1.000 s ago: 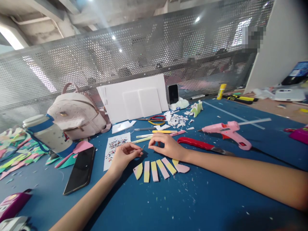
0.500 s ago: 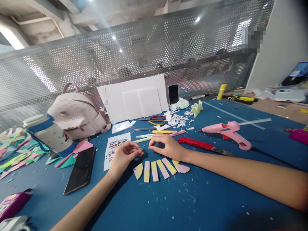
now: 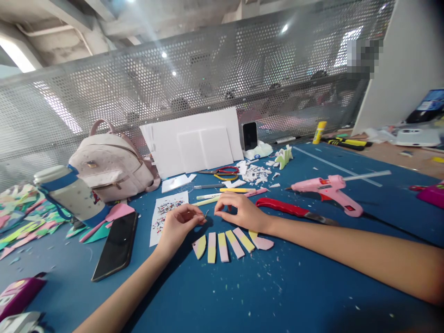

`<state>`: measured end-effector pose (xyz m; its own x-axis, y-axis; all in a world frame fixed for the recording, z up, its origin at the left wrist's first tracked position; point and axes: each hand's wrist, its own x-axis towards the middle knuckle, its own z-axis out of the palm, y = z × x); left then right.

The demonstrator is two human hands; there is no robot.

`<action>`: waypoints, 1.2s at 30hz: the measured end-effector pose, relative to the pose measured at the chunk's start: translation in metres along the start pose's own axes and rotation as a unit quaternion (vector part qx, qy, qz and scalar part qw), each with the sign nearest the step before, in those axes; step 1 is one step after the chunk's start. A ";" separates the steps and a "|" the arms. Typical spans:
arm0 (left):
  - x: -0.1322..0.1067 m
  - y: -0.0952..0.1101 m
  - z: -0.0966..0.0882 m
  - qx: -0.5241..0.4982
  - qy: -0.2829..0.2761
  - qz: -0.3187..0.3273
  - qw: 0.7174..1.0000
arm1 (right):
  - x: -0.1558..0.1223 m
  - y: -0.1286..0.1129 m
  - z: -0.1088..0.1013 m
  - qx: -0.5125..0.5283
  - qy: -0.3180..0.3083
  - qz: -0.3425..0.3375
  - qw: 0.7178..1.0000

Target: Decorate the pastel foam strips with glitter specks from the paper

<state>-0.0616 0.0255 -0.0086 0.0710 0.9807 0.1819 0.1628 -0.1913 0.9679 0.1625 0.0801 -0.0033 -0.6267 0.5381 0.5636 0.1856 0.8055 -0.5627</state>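
Note:
My left hand (image 3: 181,224) pinches a small, thin, wire-like piece (image 3: 207,214) between thumb and fingertips; it is too small to name exactly. Facing it across a narrow gap is my right hand (image 3: 240,212), its thumb and index finger drawn together; anything between those tips is hidden. In front of both hands a fan of pink-and-yellow foam strips (image 3: 223,247) lies on the blue table, with a rounded foam piece (image 3: 199,246) at its left end and a pink one (image 3: 262,242) at its right. The left hand covers part of a white sheet (image 3: 157,217) strewn with tiny coloured bits.
Right of my hands lie a red-handled knife (image 3: 284,207) and a pink glue gun (image 3: 326,187) with its cord. Behind are scissors (image 3: 227,173), pens, and white scraps (image 3: 256,173). On the left are a phone (image 3: 116,245), a bottle (image 3: 71,194) and a backpack (image 3: 107,162).

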 end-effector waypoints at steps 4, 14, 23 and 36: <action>-0.001 0.001 0.000 -0.004 0.011 0.004 1.000 | 0.000 0.000 0.000 -0.001 -0.001 -0.001 1.000; -0.002 0.003 0.001 -0.026 0.011 0.008 1.000 | 0.000 0.002 0.001 -0.006 -0.001 -0.005 1.000; -0.002 0.002 0.001 -0.034 0.015 0.013 0.999 | 0.000 0.003 0.002 -0.011 -0.001 -0.001 1.000; -0.003 0.002 0.001 -0.034 0.010 0.014 0.999 | 0.000 0.004 0.002 -0.014 -0.001 0.001 1.000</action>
<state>-0.0601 0.0224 -0.0079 0.0541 0.9760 0.2111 0.0935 -0.2154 0.9720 0.1621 0.0824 -0.0067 -0.6278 0.5390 0.5616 0.2083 0.8115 -0.5460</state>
